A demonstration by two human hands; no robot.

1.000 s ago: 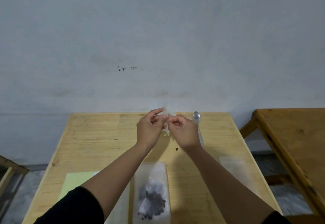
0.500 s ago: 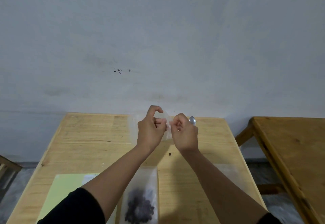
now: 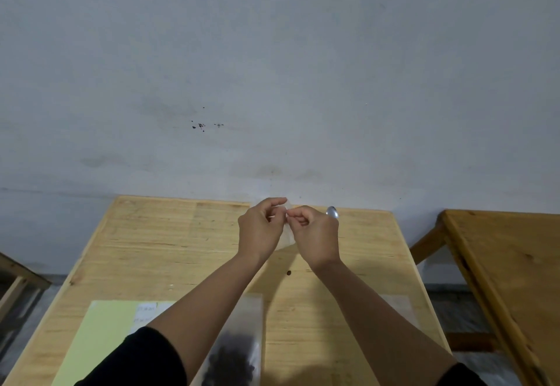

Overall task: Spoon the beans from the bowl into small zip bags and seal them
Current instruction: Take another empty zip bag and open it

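Note:
Both hands are raised over the far half of the wooden table (image 3: 169,243). My left hand (image 3: 260,231) and my right hand (image 3: 315,234) pinch the top of a small clear zip bag (image 3: 287,235) that hangs between them; its contents are hard to see. A metal spoon (image 3: 332,212) sticks up behind my right hand, and whether that hand holds it I cannot tell. A clear bag with dark beans (image 3: 235,355) lies flat near the front edge, partly under my left forearm. One loose bean (image 3: 288,272) lies on the table. No bowl is in view.
A pale green sheet with a white label (image 3: 100,334) lies at the front left. A flat clear bag (image 3: 400,310) lies at the right, beside my right forearm. A second wooden table (image 3: 515,264) stands to the right. A grey wall rises behind.
My view has tilted and shifted slightly. The hands stay together at the bag's top, with the fingers working along it; the left forefinger has come down onto the bag.

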